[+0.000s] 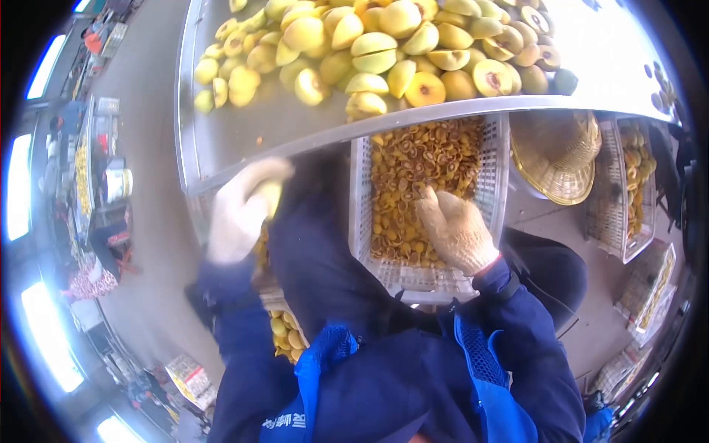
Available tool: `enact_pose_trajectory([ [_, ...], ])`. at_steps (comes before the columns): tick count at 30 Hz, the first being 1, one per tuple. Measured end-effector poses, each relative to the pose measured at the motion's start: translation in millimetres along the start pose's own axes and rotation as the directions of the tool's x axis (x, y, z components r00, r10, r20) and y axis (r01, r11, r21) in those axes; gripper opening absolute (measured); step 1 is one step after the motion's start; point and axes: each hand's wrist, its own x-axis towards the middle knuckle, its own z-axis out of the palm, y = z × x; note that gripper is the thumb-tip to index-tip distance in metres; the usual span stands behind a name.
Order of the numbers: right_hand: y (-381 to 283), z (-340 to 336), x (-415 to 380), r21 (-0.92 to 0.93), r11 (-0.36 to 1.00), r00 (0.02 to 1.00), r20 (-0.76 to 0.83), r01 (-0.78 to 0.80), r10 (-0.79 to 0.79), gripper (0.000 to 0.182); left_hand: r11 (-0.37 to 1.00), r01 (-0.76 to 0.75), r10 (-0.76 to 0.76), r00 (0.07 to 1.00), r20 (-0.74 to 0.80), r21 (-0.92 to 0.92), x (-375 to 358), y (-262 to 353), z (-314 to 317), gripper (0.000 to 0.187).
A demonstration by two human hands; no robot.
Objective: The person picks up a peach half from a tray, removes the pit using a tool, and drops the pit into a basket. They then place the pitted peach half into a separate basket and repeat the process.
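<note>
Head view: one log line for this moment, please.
left hand: gloved, blurred, holds yellow fruit | right hand: gloved, over white crate of pits | fruit pile on metal table

White slatted plastic crate [491,193], lying near centre-right below the table edge, holds yellow-orange fruit pits [413,166]. Yellow fruit piece [269,196], blurred, sits in the gloved left hand [240,210].

Gloved right hand [456,230] over basket [493,184] of pits, left hand [240,210] blurred near table [221,140].
</note>
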Motion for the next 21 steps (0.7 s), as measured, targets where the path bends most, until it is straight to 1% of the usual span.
enact_pose_trajectory([
  [1, -6.2, -3.2, 2.1, 0.034, 0.999, 1.0, -0.009, -0.004, 0.005, 0.055, 0.899, 0.116, -0.072, 0.99, -0.119, 0.422, -6.6, -14.9, -16.2, 0.037],
  [2, -13.0, -3.5, 2.1, 0.063, 0.998, 1.0, -0.004, -0.009, 0.009, 0.055, 0.797, 0.379, -0.248, 0.915, -0.317, 0.47, 1.4, 25.2, -8.3, 0.034],
  [3, -21.2, -1.8, 2.2, 0.212, 0.966, 0.988, 0.083, -0.147, 0.132, 0.054, 0.893, 0.294, -0.188, 0.931, -0.313, 0.34, 7.0, 29.5, -4.7, 0.035],
  [4, -22.6, 1.9, 4.4, 0.208, 0.973, 0.993, 0.081, -0.098, 0.082, 0.054, 0.962, 0.19, -0.119, 0.938, -0.324, 0.197, 18.6, 32.1, -1.3, 0.038],
  [6, -20.3, 12.1, 6.4, 0.199, 0.98, 0.997, 0.078, -0.011, -0.004, 0.054, 0.952, 0.055, 0.007, 0.98, -0.201, 0.302, 57.2, 38.8, 26.4, 0.045],
  [7, -28.7, 10.4, 4.4, 0.203, 0.978, 0.994, 0.11, -0.041, 0.019, 0.054, 0.948, 0.068, -0.022, 0.989, -0.149, 0.311, 77.4, 34.6, 46.0, 0.052],
  [8, -32.3, 9.6, 4.9, 0.195, 0.98, 0.994, 0.111, -0.033, 0.011, 0.054, 0.945, 0.072, -0.044, 0.995, -0.093, 0.319, 96.9, 31.8, 67.0, 0.059],
  [10, -36.4, 7.0, 2.9, 0.185, 0.982, 0.995, 0.103, -0.026, 0.007, 0.054, 0.815, 0.089, 0.003, 0.987, -0.159, 0.573, 118.9, 47.1, 103.3, 0.072],
  [11, -43.5, 1.9, 1.0, 0.247, 0.965, 0.989, 0.136, -0.09, 0.057, 0.053, 0.834, 0.104, -0.037, 0.99, -0.133, 0.542, 127.3, 48.7, 109.4, 0.074],
  [14, -34.8, -0.5, 4.8, 0.367, 0.926, 0.993, 0.106, -0.087, 0.051, 0.052, 0.946, 0.024, 0.027, 0.988, -0.15, 0.324, 128.8, 45.6, 112.7, 0.07],
  [15, -34.1, -1.3, 6.4, 0.39, 0.919, 0.996, 0.077, -0.06, 0.033, 0.05, 0.934, 0.056, 0.024, 0.976, -0.219, 0.353, 125.3, 48.4, 111.7, 0.054],
  [16, -33.0, -1.7, 7.6, 0.414, 0.91, 0.999, 0.049, -0.034, 0.015, 0.048, 0.991, 0.003, 0.039, 0.947, -0.318, 0.131, 123.7, 42.9, 113.5, 0.056],
  [17, -33.6, -1.8, 7.9, 0.45, 0.892, 0.999, 0.046, -0.035, 0.016, 0.046, 0.993, -0.073, 0.03, 0.91, -0.414, -0.091, 122.2, 32.6, 117.2, 0.058],
  [18, -34.2, -2.0, 8.2, 0.486, 0.873, 0.999, 0.044, -0.035, 0.016, 0.044, 0.939, -0.167, -0.005, 0.866, -0.5, -0.299, 119.0, 26.9, 120.0, 0.061],
  [19, -39.2, -4.2, 6.0, 0.531, 0.845, 0.997, 0.068, -0.063, 0.032, 0.041, 0.906, -0.178, -0.021, 0.887, -0.461, -0.384, 103.9, 51.3, 116.1, 0.047],
  [21, -53.5, -10.2, -1.7, 0.613, 0.782, 0.992, 0.115, -0.116, 0.057, 0.035, 0.725, -0.095, -0.078, 0.973, -0.218, -0.683, 87.7, 44.3, 114.2, 0.038],
])
